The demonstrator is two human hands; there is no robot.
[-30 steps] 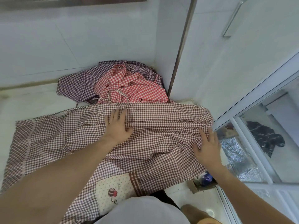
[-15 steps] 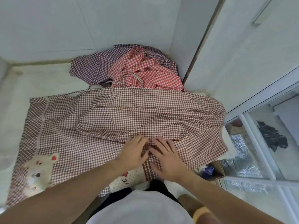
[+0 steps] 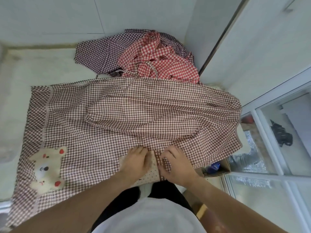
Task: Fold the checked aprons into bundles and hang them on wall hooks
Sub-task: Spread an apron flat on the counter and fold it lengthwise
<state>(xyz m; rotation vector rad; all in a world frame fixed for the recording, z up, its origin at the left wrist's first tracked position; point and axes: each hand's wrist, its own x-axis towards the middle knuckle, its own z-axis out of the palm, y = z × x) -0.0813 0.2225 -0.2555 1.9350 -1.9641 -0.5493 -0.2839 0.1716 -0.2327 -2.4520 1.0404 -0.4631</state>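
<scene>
A brown checked apron (image 3: 134, 111) lies spread across the white counter (image 3: 42, 68), its top part folded down over the middle. A bear patch (image 3: 48, 167) shows on its left end. Both hands are at the near edge by the dotted pocket (image 3: 151, 170). My left hand (image 3: 135, 161) has its fingertips tucked under the folded cloth. My right hand (image 3: 176, 163) pinches a strip of the apron between thumb and fingers. A crumpled red checked apron (image 3: 161, 64) and a purple checked apron (image 3: 96, 54) lie heaped in the far corner.
White tiled wall stands behind the counter, and a white cabinet door (image 3: 252, 47) is at the right. A glazed window frame (image 3: 269, 148) runs along the right side. A small open cardboard box (image 3: 217, 167) sits just past the apron's right edge.
Both hands slid from the far fold of the apron back to its near edge, met in the middle, and now take hold of the cloth there. The view tilted down.
</scene>
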